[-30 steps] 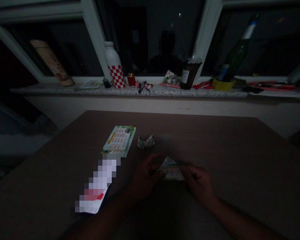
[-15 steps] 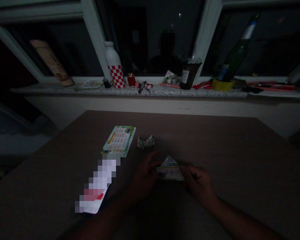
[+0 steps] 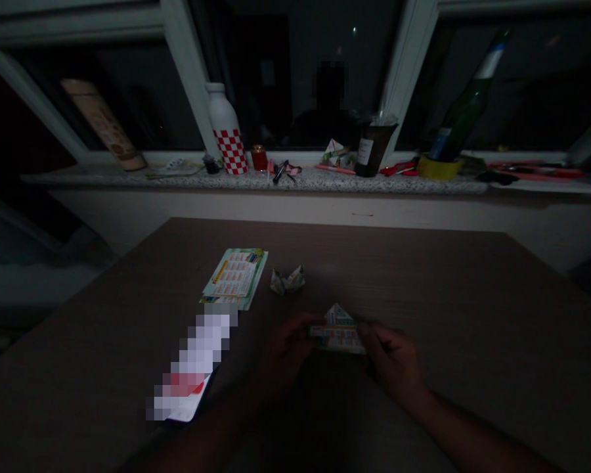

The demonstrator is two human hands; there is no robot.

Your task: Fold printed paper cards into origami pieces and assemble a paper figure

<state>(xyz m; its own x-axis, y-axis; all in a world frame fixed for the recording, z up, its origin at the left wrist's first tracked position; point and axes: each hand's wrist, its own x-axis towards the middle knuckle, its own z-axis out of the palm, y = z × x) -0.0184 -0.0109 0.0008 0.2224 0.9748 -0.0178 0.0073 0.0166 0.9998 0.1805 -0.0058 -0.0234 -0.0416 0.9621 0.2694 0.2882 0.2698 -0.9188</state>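
Observation:
The scene is dim. A folded printed paper [image 3: 338, 330], triangular at the top with a band along its base, lies on the brown table [image 3: 423, 289] between my hands. My left hand [image 3: 285, 351] pinches its left corner with closed fingers. My right hand [image 3: 391, 364] grips its right corner, fingers curled. A small finished folded paper shape [image 3: 287, 280] sits just beyond, apart from both hands.
A stack of printed flyers [image 3: 235, 276] lies to the left, and a white and red sheet [image 3: 190, 371] nearer me. The windowsill behind holds a checkered white bottle [image 3: 225, 129], a dark cup [image 3: 372, 148], a green bottle [image 3: 465, 98], a leaning tube [image 3: 102, 125] and pens.
The bottom strip of the paper has been folded up, so the triangle shows less. My left hand has shifted slightly down along the left corner.

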